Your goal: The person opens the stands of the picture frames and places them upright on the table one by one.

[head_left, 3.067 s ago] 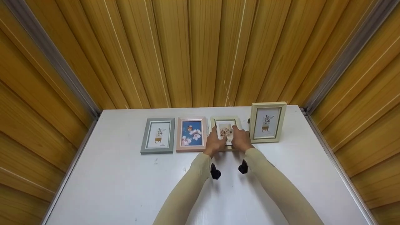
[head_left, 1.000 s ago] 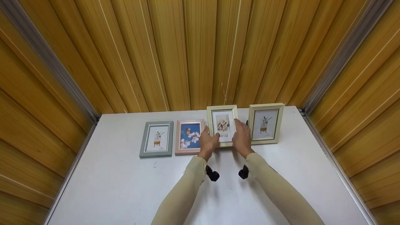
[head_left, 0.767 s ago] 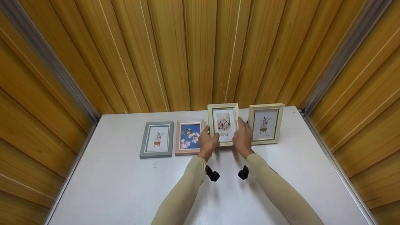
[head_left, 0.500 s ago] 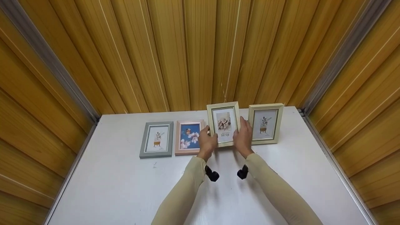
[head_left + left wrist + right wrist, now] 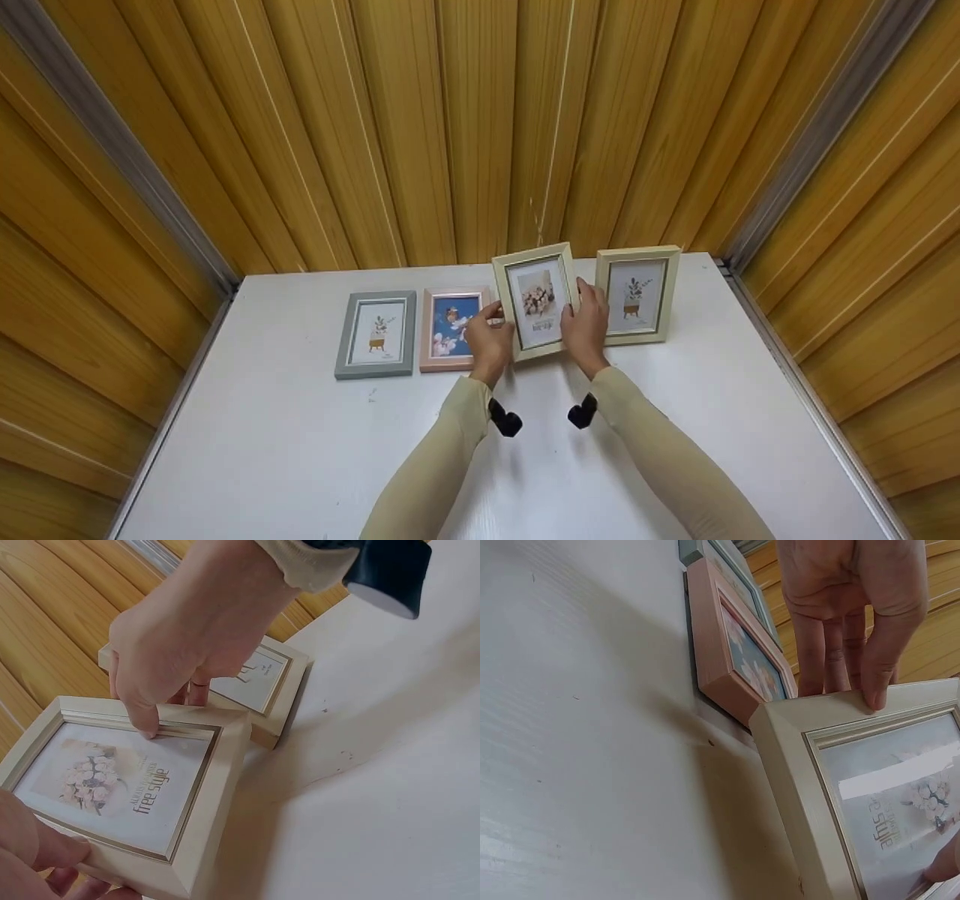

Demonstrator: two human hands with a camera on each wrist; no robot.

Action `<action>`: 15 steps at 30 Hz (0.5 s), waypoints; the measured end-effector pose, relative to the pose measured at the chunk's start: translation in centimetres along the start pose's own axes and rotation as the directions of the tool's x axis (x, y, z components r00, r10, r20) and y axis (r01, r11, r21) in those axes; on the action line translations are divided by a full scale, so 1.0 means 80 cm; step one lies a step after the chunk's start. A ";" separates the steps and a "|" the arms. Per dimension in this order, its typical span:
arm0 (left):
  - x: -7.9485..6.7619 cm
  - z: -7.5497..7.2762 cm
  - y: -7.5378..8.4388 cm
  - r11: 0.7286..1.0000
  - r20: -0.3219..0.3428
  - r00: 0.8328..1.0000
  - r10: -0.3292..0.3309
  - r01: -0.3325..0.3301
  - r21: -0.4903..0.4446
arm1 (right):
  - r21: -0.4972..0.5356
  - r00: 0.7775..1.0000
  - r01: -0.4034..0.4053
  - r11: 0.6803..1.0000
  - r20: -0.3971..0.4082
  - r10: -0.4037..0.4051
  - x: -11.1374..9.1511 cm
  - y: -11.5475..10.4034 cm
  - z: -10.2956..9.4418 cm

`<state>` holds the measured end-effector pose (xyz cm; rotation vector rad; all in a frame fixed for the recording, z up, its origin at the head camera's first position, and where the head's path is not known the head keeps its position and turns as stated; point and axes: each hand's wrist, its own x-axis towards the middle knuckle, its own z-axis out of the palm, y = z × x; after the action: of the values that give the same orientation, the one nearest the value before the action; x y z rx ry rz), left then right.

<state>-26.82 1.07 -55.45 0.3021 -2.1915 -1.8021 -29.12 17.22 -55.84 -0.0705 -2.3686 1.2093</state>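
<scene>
A cream picture frame [image 5: 535, 298] with a flower print is raised between my two hands, tilted with its top leaning left in the head view. My left hand [image 5: 489, 346] grips its left edge, thumb on the front and fingers behind. On the opposite edge, my right hand [image 5: 586, 326] holds it, its thumb [image 5: 142, 716] pressing the front border in the left wrist view. Right of it, another cream frame [image 5: 639, 296] with a plant print stands upright. A pink frame [image 5: 457, 328] with a blossom picture is at its left, partly hidden by my left hand.
A grey-green frame [image 5: 375, 334] lies farther left on the white table [image 5: 300, 450]. Wood-look panels [image 5: 480, 135] rise behind the table and at both sides, with metal rails [image 5: 180, 180] at the corners.
The cream flower-print frame has gone from lying on the table to raised, and has since tilted to the left. My left hand has shifted slightly left and down. The other frames stay put.
</scene>
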 end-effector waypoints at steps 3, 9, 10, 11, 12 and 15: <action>0.001 -0.001 -0.001 1.000 0.006 1.000 0.000 0.000 -0.001 | -0.003 1.000 -0.008 1.000 0.003 0.008 -0.001 0.000 0.000; 0.001 -0.001 -0.004 1.000 0.014 1.000 -0.016 0.016 0.002 | 0.003 0.999 -0.029 1.000 0.014 0.029 -0.002 0.001 0.001; 0.001 -0.001 -0.005 1.000 0.014 1.000 -0.016 0.016 0.007 | 0.003 0.999 -0.034 0.999 0.016 0.034 -0.002 0.001 0.002; 0.001 -0.002 -0.005 1.000 0.015 1.000 -0.018 0.018 0.011 | 0.002 0.999 -0.036 0.999 0.017 0.036 -0.002 0.001 0.002; 0.001 -0.002 -0.005 1.000 0.015 1.000 -0.021 0.021 0.013 | 0.000 0.999 -0.040 0.999 0.019 0.040 -0.003 0.001 0.002; 0.000 -0.003 -0.005 0.999 0.019 0.999 -0.030 0.029 0.019 | -0.011 0.998 -0.054 0.999 0.027 0.054 -0.003 0.002 0.003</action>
<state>-26.72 0.76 -55.81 0.3240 -2.2299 -1.8076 -29.04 17.07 -56.17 -0.1221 -2.4111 1.2308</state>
